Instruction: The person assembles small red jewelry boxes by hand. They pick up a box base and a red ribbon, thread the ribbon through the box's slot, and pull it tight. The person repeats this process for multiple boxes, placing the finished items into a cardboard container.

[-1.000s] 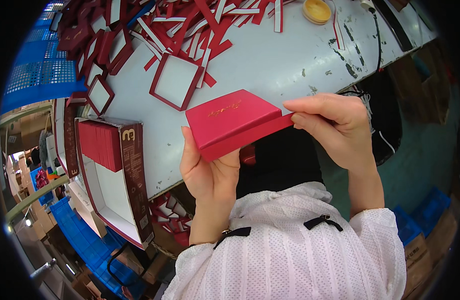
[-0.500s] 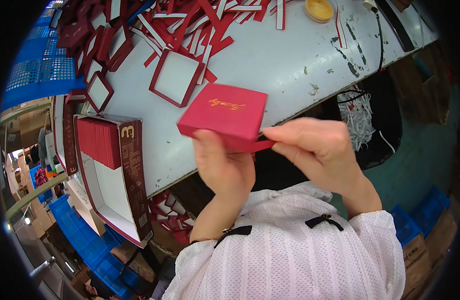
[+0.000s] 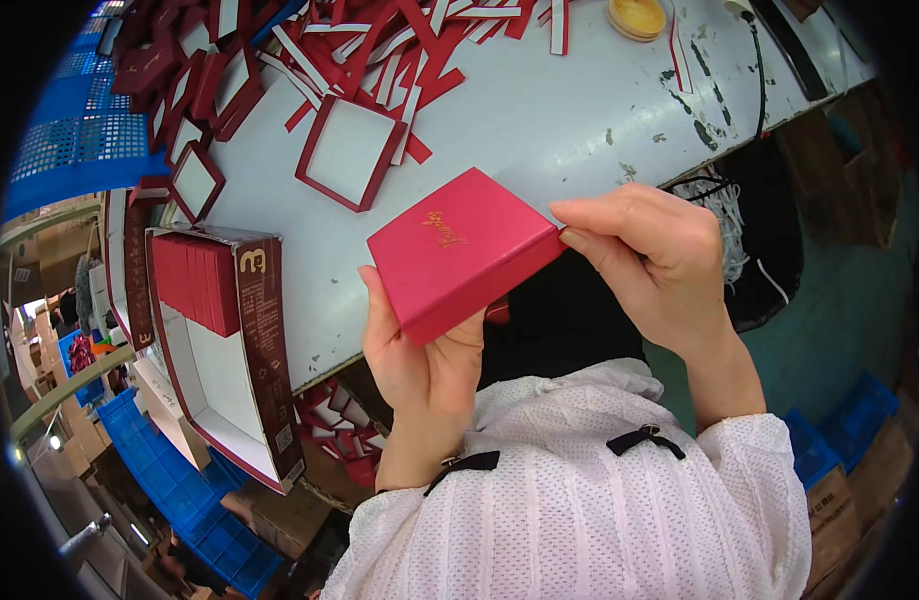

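My left hand point(image 3: 425, 370) supports a square red box point(image 3: 480, 235) from below and from its left side, thumb along the edge. Gold script marks the box's top. At its right corner, the thumb and forefinger of my right hand point(image 3: 660, 265) are pinched together against the edge. Whether a strip end lies between those fingertips I cannot make out. Beyond the box, an open red tray with a white inside point(image 3: 350, 155) rests on the worn white table point(image 3: 540, 110).
Red and white strips point(image 3: 420, 60) and more red box parts point(image 3: 195, 180) are heaped at the back left. A carton point(image 3: 270, 350) holding a row of red boxes point(image 3: 195, 285) stands left. A yellow round dish point(image 3: 637, 18) sits far off. Shredded paper point(image 3: 725, 205) fills a black bag at right.
The red box has turned and tilted, bringing its long side toward me. My right hand has moved up to its right corner. The red strip that stretched from box to fingers no longer shows.
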`<state>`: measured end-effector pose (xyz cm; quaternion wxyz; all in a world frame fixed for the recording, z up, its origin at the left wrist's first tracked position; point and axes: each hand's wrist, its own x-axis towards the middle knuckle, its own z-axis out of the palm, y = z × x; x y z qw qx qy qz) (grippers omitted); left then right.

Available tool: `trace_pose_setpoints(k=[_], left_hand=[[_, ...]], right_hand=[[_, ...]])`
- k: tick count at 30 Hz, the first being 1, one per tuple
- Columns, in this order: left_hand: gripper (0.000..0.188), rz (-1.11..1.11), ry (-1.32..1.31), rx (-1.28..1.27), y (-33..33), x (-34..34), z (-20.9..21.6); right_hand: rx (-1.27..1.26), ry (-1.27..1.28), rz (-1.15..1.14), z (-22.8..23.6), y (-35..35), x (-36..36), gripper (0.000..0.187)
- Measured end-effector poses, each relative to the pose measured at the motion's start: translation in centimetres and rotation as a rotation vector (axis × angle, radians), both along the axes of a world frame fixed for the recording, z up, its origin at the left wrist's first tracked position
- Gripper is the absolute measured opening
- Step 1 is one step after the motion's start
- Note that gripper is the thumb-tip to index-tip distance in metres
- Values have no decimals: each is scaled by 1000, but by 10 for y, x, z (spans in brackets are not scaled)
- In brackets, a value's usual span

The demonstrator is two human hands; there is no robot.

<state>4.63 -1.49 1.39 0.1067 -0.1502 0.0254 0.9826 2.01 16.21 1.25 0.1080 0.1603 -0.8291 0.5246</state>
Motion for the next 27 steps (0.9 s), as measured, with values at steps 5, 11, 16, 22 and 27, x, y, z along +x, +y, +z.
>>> trace_pose_setpoints(k=[5, 11, 16, 22, 27], left_hand=[[36, 3, 89, 151, 0, 5, -16], [45, -100, 22, 193, -6, 0, -35], [44, -225, 122, -93, 3, -2, -54], [43, -256, 77, -16, 12, -3, -60], [43, -276, 134, -50, 12, -3, -63]], right_hand=[[-131, -249, 3, 3, 7, 1, 30], [-594, -317, 118, 3, 17, 7, 34], [-466, -227, 169, 8, 5, 12, 24], [-305, -181, 106, 11, -7, 17, 21], [-268, -173, 61, 11, -11, 19, 20]])
